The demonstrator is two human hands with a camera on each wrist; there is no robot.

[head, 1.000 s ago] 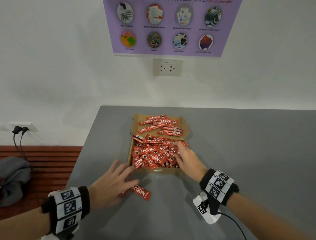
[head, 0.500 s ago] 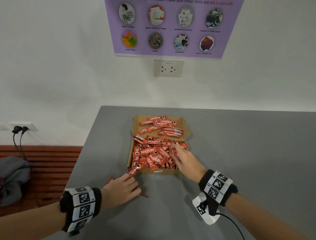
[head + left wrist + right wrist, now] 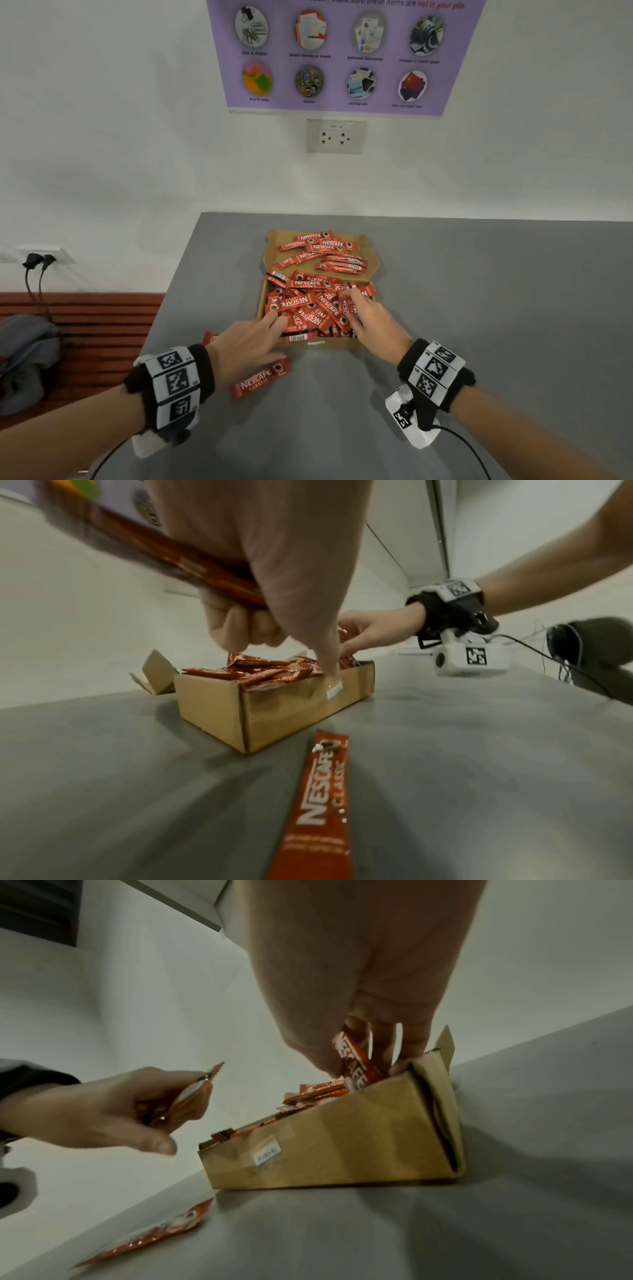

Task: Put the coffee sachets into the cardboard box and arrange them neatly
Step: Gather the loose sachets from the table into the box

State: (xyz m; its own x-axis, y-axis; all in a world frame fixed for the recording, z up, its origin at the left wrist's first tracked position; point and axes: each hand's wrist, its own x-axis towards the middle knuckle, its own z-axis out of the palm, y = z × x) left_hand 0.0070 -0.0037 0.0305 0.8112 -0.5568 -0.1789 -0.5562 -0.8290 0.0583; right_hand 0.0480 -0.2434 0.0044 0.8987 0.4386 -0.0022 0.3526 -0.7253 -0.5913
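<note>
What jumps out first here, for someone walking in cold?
A cardboard box heaped with red coffee sachets sits mid-table, both hands at its near end. The left hand grips a sachet; the right hand pinches one upright. One loose sachet lies on the grey table.

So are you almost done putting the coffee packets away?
Nearly. Most sachets are in the box, but jumbled. The left hand holds one, the right hand shifts those inside. One loose sachet is left, plus tidying.
</note>
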